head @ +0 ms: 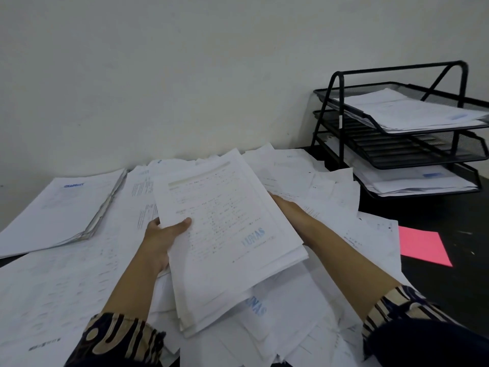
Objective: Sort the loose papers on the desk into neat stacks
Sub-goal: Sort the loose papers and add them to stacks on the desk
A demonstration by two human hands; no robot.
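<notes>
A pale wall is rising behind a black desk that is lying mostly under loose papers, with a neat stack at nine o'clock, a three-tier tray at two o'clock and a pink sheet at three o'clock. At centre, a bundle is being held above the papers. The left hand is gripping its left edge, thumb on top, while the right hand is reaching under its right edge, fingers hidden, so its grip cannot be told.

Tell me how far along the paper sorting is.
Partly done. One squared stack lies at the far left, and the tray rack holds papers. The left hand and right hand hold a bundle. Loose sheets and a pink sheet remain.
</notes>
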